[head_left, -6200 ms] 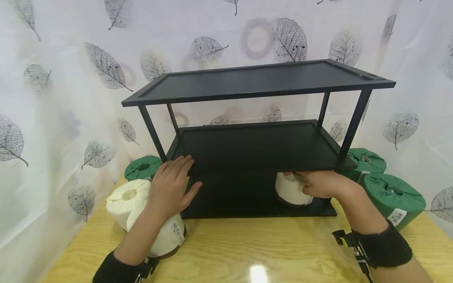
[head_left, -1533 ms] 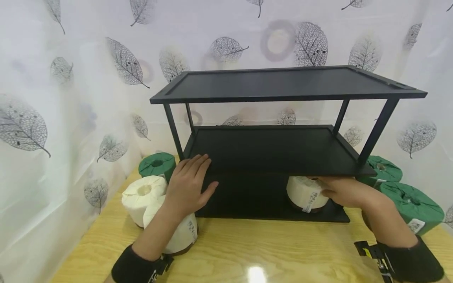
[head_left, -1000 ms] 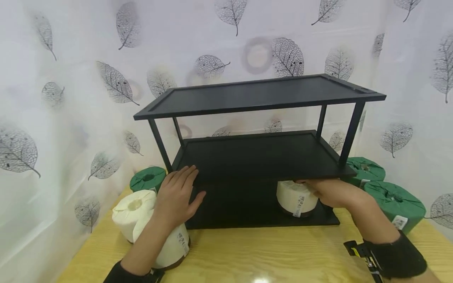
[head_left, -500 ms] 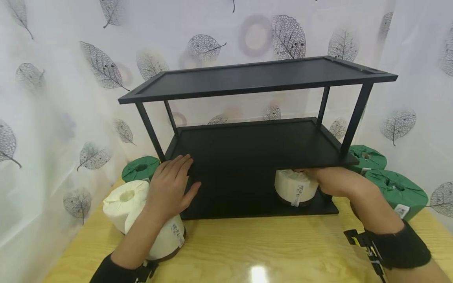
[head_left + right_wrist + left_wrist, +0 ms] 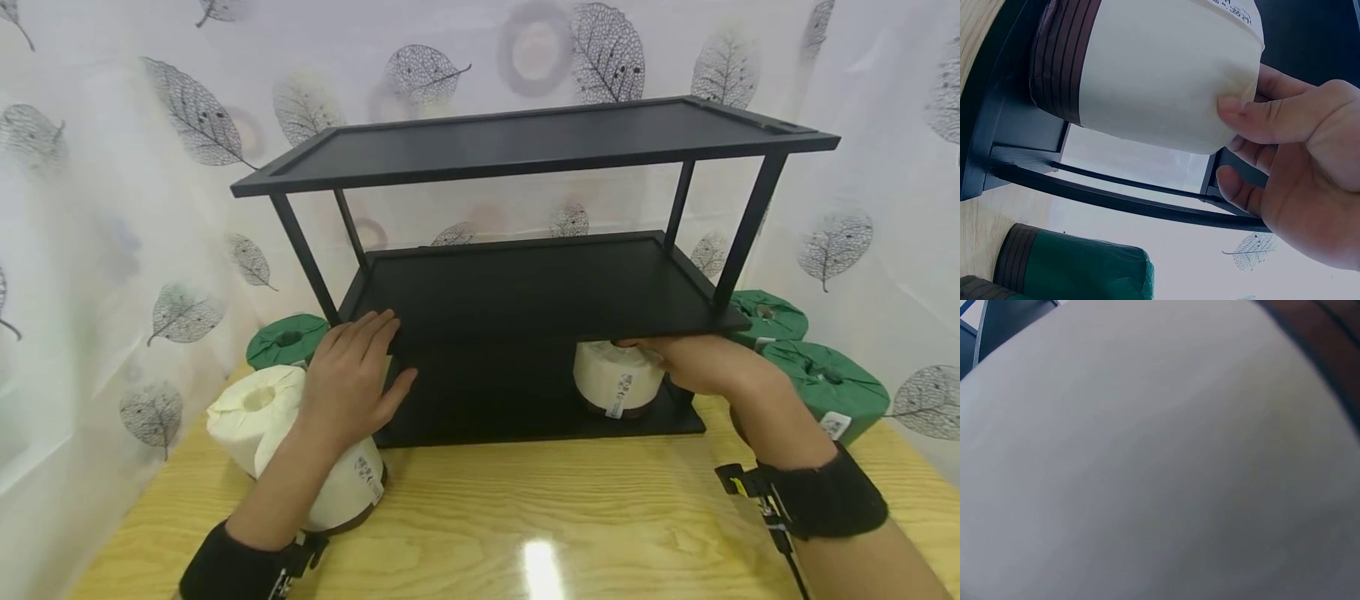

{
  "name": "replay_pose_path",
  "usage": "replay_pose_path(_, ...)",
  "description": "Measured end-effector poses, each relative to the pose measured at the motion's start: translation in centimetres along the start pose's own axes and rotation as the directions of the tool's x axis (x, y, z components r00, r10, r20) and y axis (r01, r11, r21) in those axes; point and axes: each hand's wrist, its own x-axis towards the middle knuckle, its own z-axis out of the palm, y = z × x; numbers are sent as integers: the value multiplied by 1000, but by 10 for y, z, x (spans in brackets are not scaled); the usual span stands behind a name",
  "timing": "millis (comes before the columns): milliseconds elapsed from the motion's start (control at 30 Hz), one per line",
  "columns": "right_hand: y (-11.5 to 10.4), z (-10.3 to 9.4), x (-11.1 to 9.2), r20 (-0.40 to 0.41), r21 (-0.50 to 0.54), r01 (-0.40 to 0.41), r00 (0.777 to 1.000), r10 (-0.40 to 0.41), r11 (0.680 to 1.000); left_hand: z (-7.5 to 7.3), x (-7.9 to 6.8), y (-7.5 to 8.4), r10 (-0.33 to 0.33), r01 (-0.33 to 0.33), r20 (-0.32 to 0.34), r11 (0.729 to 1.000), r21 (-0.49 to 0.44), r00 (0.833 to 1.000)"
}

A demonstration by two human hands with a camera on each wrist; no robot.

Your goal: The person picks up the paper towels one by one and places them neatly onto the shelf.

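A black rack point(image 5: 517, 287) with several levels stands on the table. On its lowest board, near the right end, is a paper-wrapped toilet roll point(image 5: 617, 375), cream with a brown base band and a printed label facing front. My right hand point(image 5: 697, 362) reaches under the middle shelf and pinches the roll's top edge; the right wrist view shows the thumb point(image 5: 1254, 119) on its side and fingers over the top. My left hand point(image 5: 348, 379) lies with straight fingers over the front left edge of the middle shelf. A cream roll point(image 5: 1147, 456) fills the left wrist view.
Two cream rolls, one farther back point(image 5: 251, 408) and one nearer point(image 5: 341, 492), stand left of the rack, with a green roll point(image 5: 288, 340) behind. To the right are two green rolls, front point(image 5: 832, 387) and rear point(image 5: 772, 317). A leaf-print curtain point(image 5: 465, 50) hangs behind the wooden table point(image 5: 450, 517).
The head view has shifted. Compared with the oldest frame, the roll under my right hand has turned, its label coming from the right side round to the front. My left hand stays on the shelf edge.
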Motion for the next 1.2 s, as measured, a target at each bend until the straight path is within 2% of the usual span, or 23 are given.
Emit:
replay_pose_path(367, -3, -1, 1, 74, 58, -72, 995, 68, 996, 2, -1, -1, -6, 6, 14, 1000, 7, 1000)
replay_pose_path(800, -1, -1, 4, 84, 74, -62, 995, 56, 995, 1, -2, 0, -15, 15, 15, 1000, 16, 1000)
replay_pose_path(933, -1, -2, 4, 98, 108, -67, 994, 56, 992, 1, -2, 0, -18, 18, 18, 1000, 16, 1000)
replay_pose_path(1200, -3, -5, 4, 164, 212, -128, 982, 94, 969, 1, -2, 0, -19, 19, 21, 1000, 13, 1000)
